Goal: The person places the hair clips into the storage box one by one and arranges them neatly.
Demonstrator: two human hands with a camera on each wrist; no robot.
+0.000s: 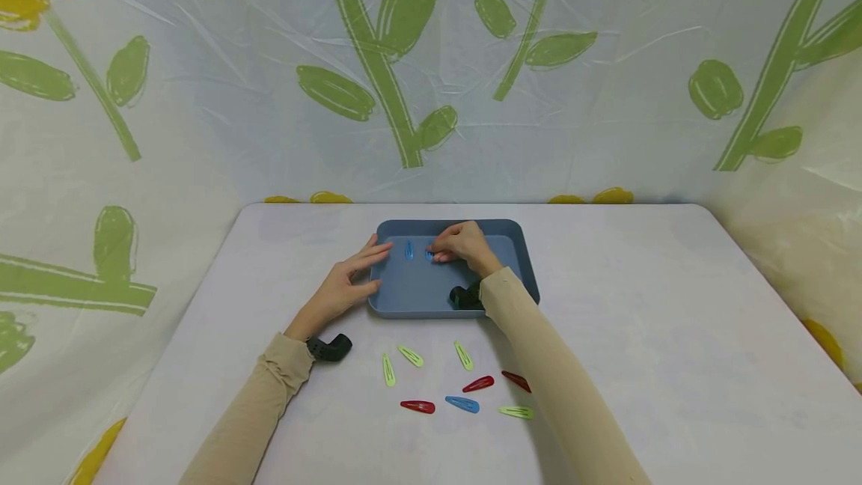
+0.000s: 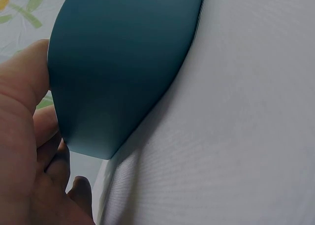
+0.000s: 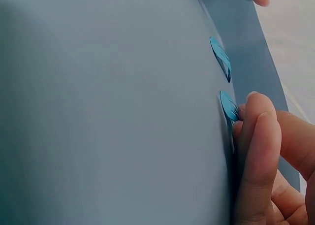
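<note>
In the head view a blue-grey tray [image 1: 431, 298] lies near the table's far edge. Inside it, my right hand [image 1: 465, 244] pinches a blue hair clip [image 3: 228, 107] by one end, close to the tray floor. A second blue hair clip [image 1: 408, 249] lies just left of it, roughly parallel. My left hand [image 1: 342, 287] is at the tray's left side, fingers spread and fairly straight. The left wrist view has its thumb [image 2: 29, 72] against the tray's outer wall [image 2: 118, 77].
Nearer than the tray lie loose hair clips: several green ones [image 1: 463, 355], red ones [image 1: 417, 406] and a blue one [image 1: 462, 404]. Part of a red clip [image 1: 515, 381] is beside the right sleeve [image 1: 552, 365]. A patterned curtain [image 1: 471, 133] hangs behind the table.
</note>
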